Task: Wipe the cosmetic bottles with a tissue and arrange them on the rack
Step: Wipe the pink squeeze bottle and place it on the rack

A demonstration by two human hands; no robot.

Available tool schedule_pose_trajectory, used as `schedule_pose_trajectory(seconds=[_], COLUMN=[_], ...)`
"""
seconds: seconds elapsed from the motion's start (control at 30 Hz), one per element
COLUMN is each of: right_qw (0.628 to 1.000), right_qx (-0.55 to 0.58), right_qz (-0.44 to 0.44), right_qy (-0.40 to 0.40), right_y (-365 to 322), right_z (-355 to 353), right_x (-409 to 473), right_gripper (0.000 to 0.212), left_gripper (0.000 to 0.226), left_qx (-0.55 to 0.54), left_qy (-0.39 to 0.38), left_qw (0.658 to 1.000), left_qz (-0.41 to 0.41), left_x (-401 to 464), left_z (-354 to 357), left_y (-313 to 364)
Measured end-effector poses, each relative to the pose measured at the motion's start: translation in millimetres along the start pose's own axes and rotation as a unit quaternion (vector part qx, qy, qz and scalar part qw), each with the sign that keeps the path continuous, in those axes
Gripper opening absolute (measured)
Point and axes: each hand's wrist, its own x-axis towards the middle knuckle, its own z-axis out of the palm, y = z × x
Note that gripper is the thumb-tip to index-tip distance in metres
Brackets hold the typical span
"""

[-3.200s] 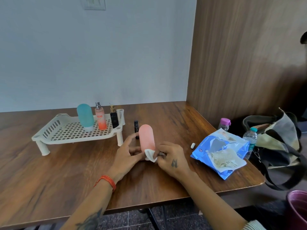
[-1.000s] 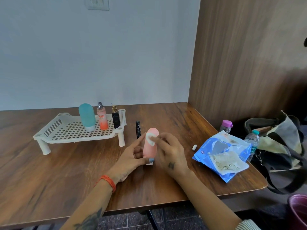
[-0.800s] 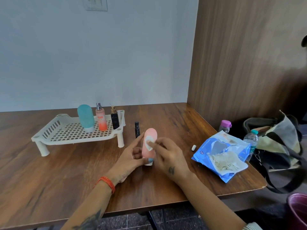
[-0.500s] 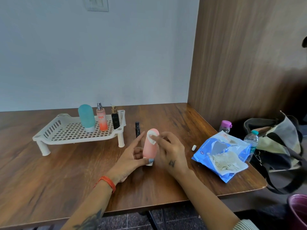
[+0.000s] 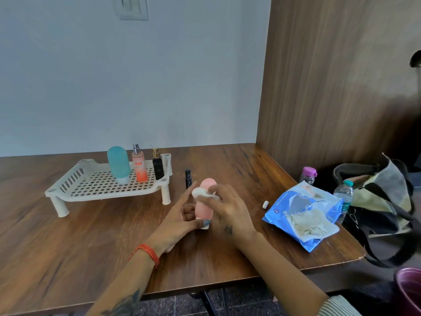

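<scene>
Wiping is the step in hand: our left hand [image 5: 180,221] grips the pink bottle [image 5: 205,206] upright on the table [image 5: 91,242], right of the rack [image 5: 102,188], while our right hand [image 5: 227,213] pinches the tissue [image 5: 200,192] against its top. Next, we judge, it joins the three bottles standing at the rack's far right.

Rack [image 5: 100,190] sits left on the bench [image 5: 68,242] with three bottles [image 5: 139,166] along its back; tissue pack [image 5: 303,215] lies right, a small tube [image 5: 188,179] between them.
</scene>
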Motion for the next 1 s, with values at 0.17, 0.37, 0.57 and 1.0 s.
schedule_pose_trajectory(seconds=[0.17,0.37,0.57,1.0], right_qw=[0.97,0.986,0.984,0.985], right_qx=[0.111,0.106,0.093,0.082], right_qz=[0.18,0.109,0.096,0.094], right_qy=[0.12,0.076,0.115,0.12], right_y=[11,-1,1,5], right_z=[-2,1,3,11], right_x=[15,-11,-4,-3], right_gripper=[0.026,0.02,0.025,0.037], left_gripper=[0.098,0.095,0.094,0.092], left_qx=[0.038,0.016,0.018,0.02], left_qy=[-0.006,-0.003,-0.002,0.004], left_qw=[0.999,1.0,1.0,1.0], left_qz=[0.006,0.012,0.011,0.003], left_x=[0,0,0,1], left_z=[0,-1,-1,0], left_y=[1,0,-2,-1])
